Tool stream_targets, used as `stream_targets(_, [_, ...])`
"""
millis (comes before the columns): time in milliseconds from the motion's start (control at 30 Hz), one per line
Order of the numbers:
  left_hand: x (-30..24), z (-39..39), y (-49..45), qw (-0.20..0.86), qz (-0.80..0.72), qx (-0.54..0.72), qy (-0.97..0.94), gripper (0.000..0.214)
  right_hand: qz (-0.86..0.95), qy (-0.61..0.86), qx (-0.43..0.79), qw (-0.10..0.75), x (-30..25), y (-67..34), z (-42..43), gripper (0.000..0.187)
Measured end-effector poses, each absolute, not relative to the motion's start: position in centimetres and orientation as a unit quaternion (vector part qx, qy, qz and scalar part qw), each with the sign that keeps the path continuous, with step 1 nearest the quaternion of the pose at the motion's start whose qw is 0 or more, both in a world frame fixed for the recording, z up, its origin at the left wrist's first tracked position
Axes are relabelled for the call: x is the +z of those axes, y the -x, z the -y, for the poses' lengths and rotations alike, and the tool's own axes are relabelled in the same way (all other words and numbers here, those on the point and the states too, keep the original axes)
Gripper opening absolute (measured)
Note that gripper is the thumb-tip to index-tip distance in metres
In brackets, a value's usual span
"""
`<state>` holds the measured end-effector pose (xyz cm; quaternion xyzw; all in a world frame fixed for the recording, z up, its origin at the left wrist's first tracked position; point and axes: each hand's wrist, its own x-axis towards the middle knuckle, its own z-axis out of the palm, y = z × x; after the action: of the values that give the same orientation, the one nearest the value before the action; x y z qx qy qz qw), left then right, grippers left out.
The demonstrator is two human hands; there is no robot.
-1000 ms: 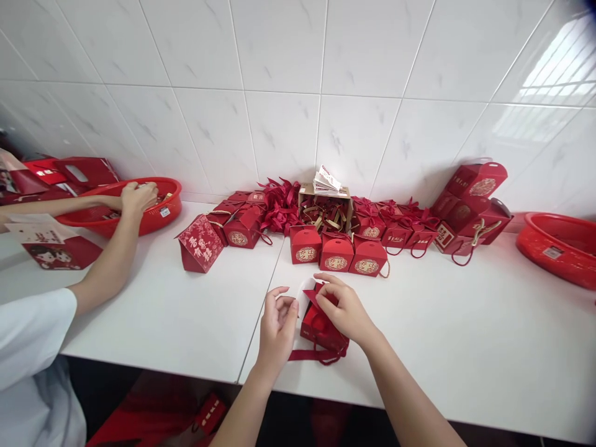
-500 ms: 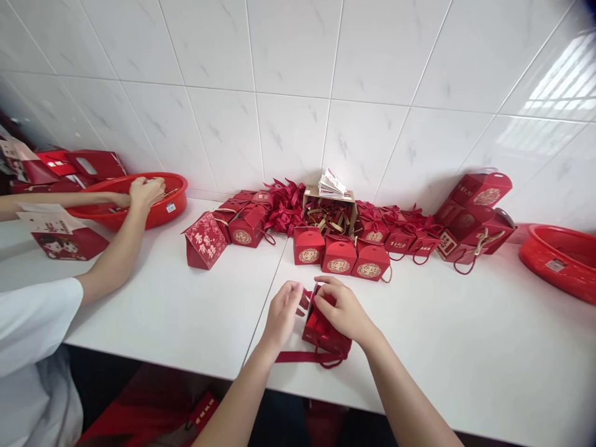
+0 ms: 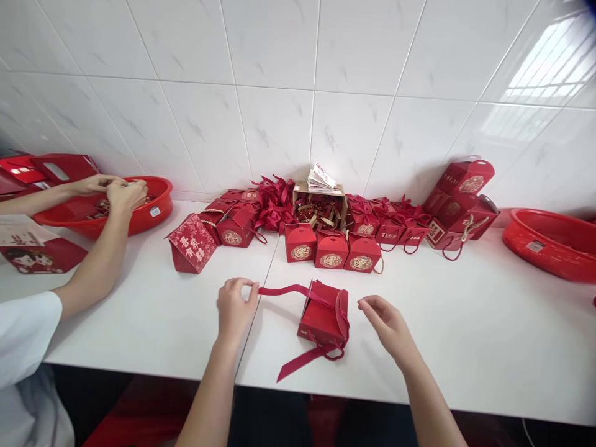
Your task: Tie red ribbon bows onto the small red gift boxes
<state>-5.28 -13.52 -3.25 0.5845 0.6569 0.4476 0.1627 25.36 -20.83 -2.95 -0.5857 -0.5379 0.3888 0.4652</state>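
A small red gift box (image 3: 321, 318) stands on the white table (image 3: 465, 347) in front of me, its top flaps partly folded. A red ribbon (image 3: 284, 290) runs from the top of the box out to the left, and my left hand (image 3: 235, 307) pinches its end. Another length of ribbon trails from the box's base toward the table's front edge. My right hand (image 3: 386, 324) hovers just right of the box, fingers loosely curled and apart, touching nothing.
A row of closed red boxes (image 3: 330, 251) stands behind, with a ribbon pile (image 3: 274, 202), a cardboard carton (image 3: 321, 208) and larger red boxes (image 3: 465, 192) along the wall. Red basins sit far left (image 3: 158, 211) and far right (image 3: 549, 245). A co-worker's hands (image 3: 112, 189) work over the left basin.
Both hands have left the box top. My left hand has drawn the ribbon out to the left, and my right hand has moved away to the right.
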Motion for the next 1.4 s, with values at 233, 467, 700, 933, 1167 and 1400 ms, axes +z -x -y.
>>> stream_targets(233, [-2.0, 14.0, -2.0, 0.386, -0.47, 0.421, -0.673, 0.024, 0.561, 0.535, 0.471, 0.421, -3.7, -22.3, 21.2, 0.038])
stream_targets(467, [-2.1, 13.8, -1.1, 0.472, -0.449, 0.324, -0.686, 0.025, 0.465, 0.465, 0.6, 0.454, -3.3, -24.0, 21.3, 0.037])
stream_targets(700, [-2.4, 13.6, 0.0, 0.49, -0.453, 0.299, -0.682, 0.033, 0.522, 0.506, 0.567, 0.387, -1.5, -26.8, 20.5, 0.029])
stream_targets(933, [-1.0, 13.9, 0.7, 0.471, -0.481, 0.328, -0.662, 0.04, 0.641, 0.583, 0.415, 0.277, 0.2, -28.5, 20.4, 0.027])
stream_targets(1167, [0.2, 13.0, 2.1, 0.468, -0.494, 0.366, -0.635, 0.046, 0.615, 0.639, 0.359, 0.29, 0.7, -29.3, 20.5, 0.047])
stream_targets(1400, [2.1, 13.2, 3.5, 0.495, -0.481, 0.367, -0.624, 0.04, 0.587, 0.649, 0.305, 0.375, 0.6, -29.4, 21.2, 0.05])
